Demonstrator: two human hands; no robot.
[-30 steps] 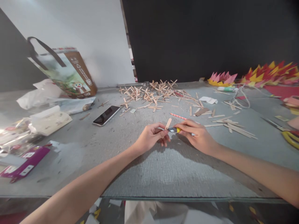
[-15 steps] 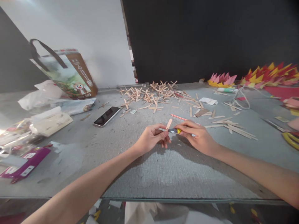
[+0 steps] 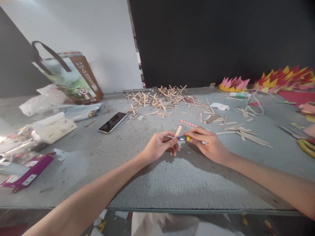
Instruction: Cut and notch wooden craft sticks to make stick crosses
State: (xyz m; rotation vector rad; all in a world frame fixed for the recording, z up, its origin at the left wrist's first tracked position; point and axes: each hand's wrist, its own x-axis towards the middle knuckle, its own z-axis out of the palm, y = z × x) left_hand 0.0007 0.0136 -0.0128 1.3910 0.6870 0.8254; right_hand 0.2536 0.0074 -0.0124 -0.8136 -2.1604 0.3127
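Note:
Pinched between thumb and fingers of my left hand (image 3: 165, 143) is a wooden craft stick (image 3: 178, 130), its rounded end pointing up and away. My right hand (image 3: 206, 141) grips a yellow utility knife (image 3: 188, 138), most of its handle hidden by the fingers. The dark blade reaches left to the stick beside my left thumb and appears to touch it. Both hands are just above the grey table (image 3: 172, 183). Behind my right hand lies a red-and-white striped straw (image 3: 188, 123).
A heap of craft sticks (image 3: 157, 100) lies at the back, with more loose sticks (image 3: 251, 134) at right. A phone (image 3: 112, 122), a shopping bag (image 3: 81, 78) and purple packaging (image 3: 29, 172) are at left. Scissors (image 3: 305, 147) and folded-paper pieces (image 3: 285, 78) occupy the right.
Hardly anything differs. The craft stick in my left hand has shifted very slightly; both hands keep their place and grip.

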